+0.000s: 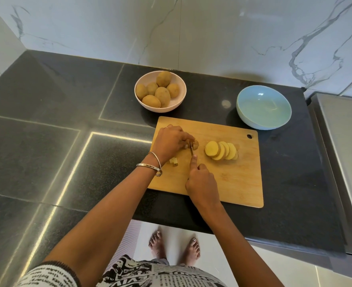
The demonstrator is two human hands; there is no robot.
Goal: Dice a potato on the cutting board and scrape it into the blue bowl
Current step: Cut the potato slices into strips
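On the wooden cutting board (233,179), my left hand (169,141) grips a piece of potato (195,145) at the board's left middle. My right hand (201,181) holds a knife (191,150), index finger stretched along its spine, with the blade set into that piece. A fanned row of potato slices (220,151) lies to the right of the blade. A few small cut pieces (174,161) sit under my left wrist. The blue bowl (264,109), nothing in it, stands behind the board's right corner.
A pale pink bowl (143,101) holding several whole potatoes stands behind the board's left corner. The dark stone counter (67,121) meets a marble wall at the back. A grey appliance (340,152) borders the counter on the right. The counter's front edge runs just below the board.
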